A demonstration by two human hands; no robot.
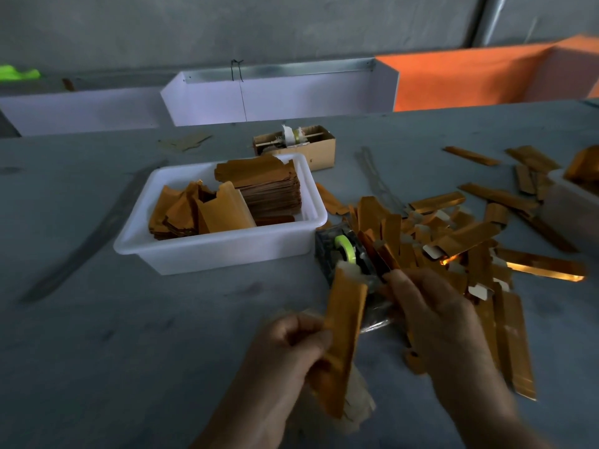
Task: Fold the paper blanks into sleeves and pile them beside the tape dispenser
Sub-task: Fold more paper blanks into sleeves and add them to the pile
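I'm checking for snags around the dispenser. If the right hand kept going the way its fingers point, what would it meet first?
Probably the tape dispenser: the right hand points up-left toward it, fingertips near its base. Depth is unclear; folded sleeves lie beside it.

Worktop (97, 319): matt grey, scuffed and streaked. Tub (223, 247): smooth white plastic, slightly translucent. Stacked paper blanks (269, 189): dull orange-brown paper. Folded sleeves (460, 241) in the pile: glossy, foil-like gold faces with bright glints, white paper undersides exposed. Tape dispenser (343, 254): dark plastic, glossy yellow-green tape roll. Small box (298, 144): matt brown cardboard.
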